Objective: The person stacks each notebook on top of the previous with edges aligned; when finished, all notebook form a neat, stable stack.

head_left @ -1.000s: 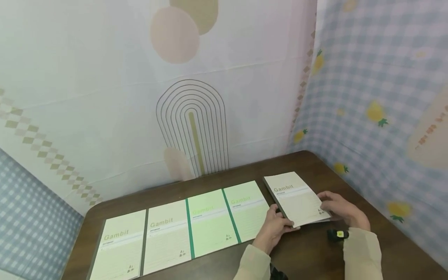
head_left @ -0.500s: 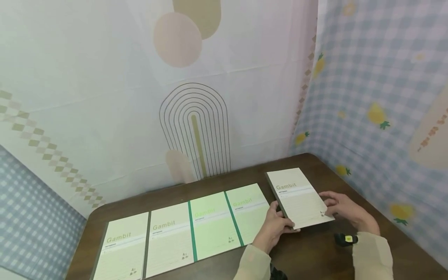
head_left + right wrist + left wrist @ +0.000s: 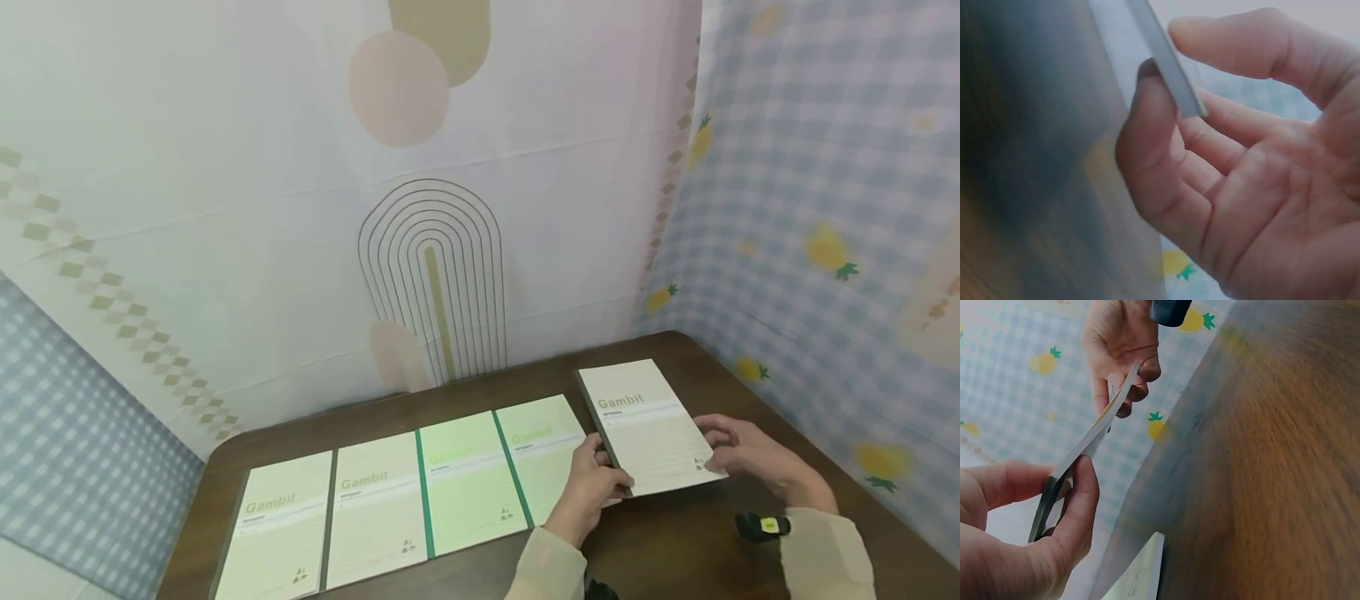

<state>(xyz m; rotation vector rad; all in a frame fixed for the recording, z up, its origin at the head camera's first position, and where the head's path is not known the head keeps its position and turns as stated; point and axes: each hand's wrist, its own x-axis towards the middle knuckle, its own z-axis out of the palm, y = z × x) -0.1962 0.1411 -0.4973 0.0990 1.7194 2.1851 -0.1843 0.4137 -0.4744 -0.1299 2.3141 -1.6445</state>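
A cream "Gambit" notebook (image 3: 648, 437) with a dark spine is held above the right part of the table. My left hand (image 3: 588, 483) pinches its spine side near the lower corner, thumb on the cover and fingers beneath, as the left wrist view also shows. At the opposite edge, my right hand (image 3: 765, 462) has its thumb by the lower right corner. In the right wrist view the notebook's edge (image 3: 1175, 75) runs between the right thumb and curled fingers (image 3: 1154, 137). Close to the left hand lies a green notebook (image 3: 543, 442), its lower corner partly hidden behind that hand.
Left of it, another green notebook (image 3: 472, 483) and two cream notebooks, one nearer (image 3: 378, 508) and one far left (image 3: 281, 529), lie side by side in a row on the dark wooden table (image 3: 675, 542). Patterned cloth (image 3: 300, 208) hangs behind, and checked cloth (image 3: 810, 208) on the right.
The held notebook's cover and pages, parted at the lower right corner a second ago, now lie together. My right hand has shifted along that edge towards the corner. The head view has swung slightly left.
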